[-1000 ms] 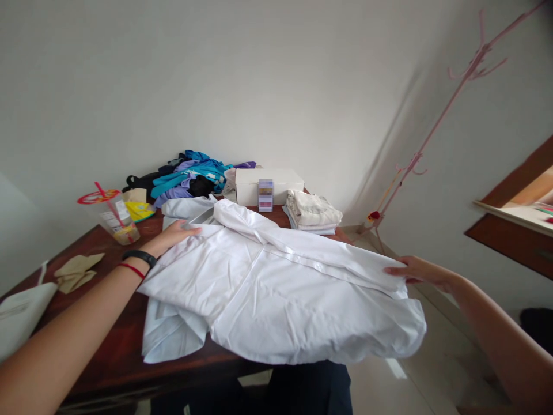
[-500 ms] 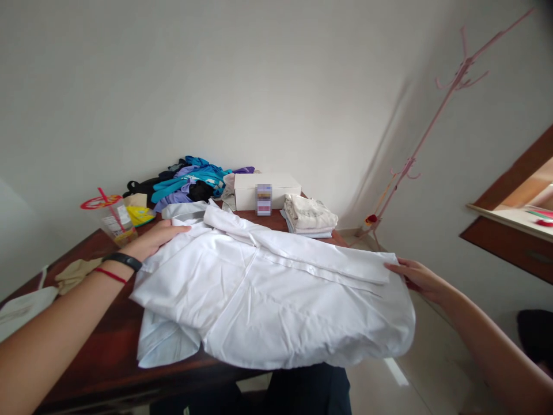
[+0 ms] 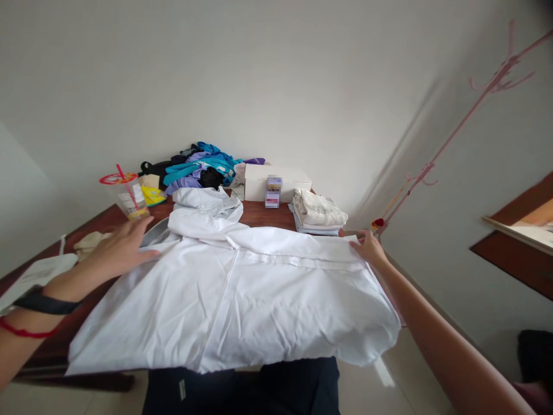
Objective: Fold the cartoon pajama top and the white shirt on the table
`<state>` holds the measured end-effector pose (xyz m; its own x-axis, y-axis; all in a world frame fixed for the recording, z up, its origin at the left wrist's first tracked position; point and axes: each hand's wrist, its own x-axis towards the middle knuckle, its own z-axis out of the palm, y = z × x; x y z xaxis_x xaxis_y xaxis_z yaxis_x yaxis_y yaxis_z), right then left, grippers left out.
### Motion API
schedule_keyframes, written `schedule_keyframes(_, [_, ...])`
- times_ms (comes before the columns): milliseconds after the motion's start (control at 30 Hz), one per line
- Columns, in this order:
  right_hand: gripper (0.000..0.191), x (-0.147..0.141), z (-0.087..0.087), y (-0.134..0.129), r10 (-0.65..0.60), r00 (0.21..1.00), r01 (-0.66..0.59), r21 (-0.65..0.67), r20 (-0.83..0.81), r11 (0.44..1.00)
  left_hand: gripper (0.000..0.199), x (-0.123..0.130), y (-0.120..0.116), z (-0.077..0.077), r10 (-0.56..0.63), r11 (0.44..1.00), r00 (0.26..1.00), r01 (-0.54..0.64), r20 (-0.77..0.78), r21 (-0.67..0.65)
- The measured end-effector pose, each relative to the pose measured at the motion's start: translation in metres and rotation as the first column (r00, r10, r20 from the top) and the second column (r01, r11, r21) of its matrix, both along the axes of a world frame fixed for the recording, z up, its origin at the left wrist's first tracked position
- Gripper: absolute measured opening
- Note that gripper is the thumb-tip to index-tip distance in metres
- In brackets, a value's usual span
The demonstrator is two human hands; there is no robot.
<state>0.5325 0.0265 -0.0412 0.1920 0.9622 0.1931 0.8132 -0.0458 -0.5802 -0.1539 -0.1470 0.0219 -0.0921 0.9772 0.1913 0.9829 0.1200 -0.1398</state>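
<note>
A white shirt (image 3: 276, 300) lies spread over the dark wooden table, its lower part hanging past the front edge. Its collar end (image 3: 194, 222) is at the left, with some bunched cloth behind it. My left hand (image 3: 125, 248) is by the collar, thumb and fingers apart, holding nothing. At the shirt's far right corner my right hand (image 3: 368, 248) pinches the cloth between thumb and fingers.
Behind the shirt are a heap of blue, purple and black clothes (image 3: 203, 167), a white box (image 3: 254, 183) and folded clothes (image 3: 319, 210). A plastic cup (image 3: 129, 199) with a red straw stands left. A pink coat rack (image 3: 458, 132) leans right.
My left hand has come off the cloth and opened. The shirt's left side now spreads wider towards the front left. My right hand, still on the shirt, has moved left and slightly up in view.
</note>
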Motion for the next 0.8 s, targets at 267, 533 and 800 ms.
schedule_keyframes(267, [0.061, -0.031, -0.002, -0.062, 0.58, 0.715, -0.583, -0.123, 0.391, 0.803, 0.077, 0.075, 0.069, -0.029, -0.538, 0.843, 0.832, 0.534, 0.132, 0.069])
schedule_keyframes(533, [0.047, -0.024, -0.009, -0.063, 0.45, 0.742, -0.475, -0.084, 0.497, 0.876, 0.061, 0.089, 0.088, -0.042, -0.655, 0.755, 0.725, 0.638, 0.211, 0.153])
schedule_keyframes(800, [0.043, -0.014, 0.001, -0.071, 0.364, 0.82, -0.44, 0.079, 0.443, 0.895, 0.064, 0.106, 0.096, -0.053, -0.511, 0.846, 0.784, 0.531, 0.352, 0.045])
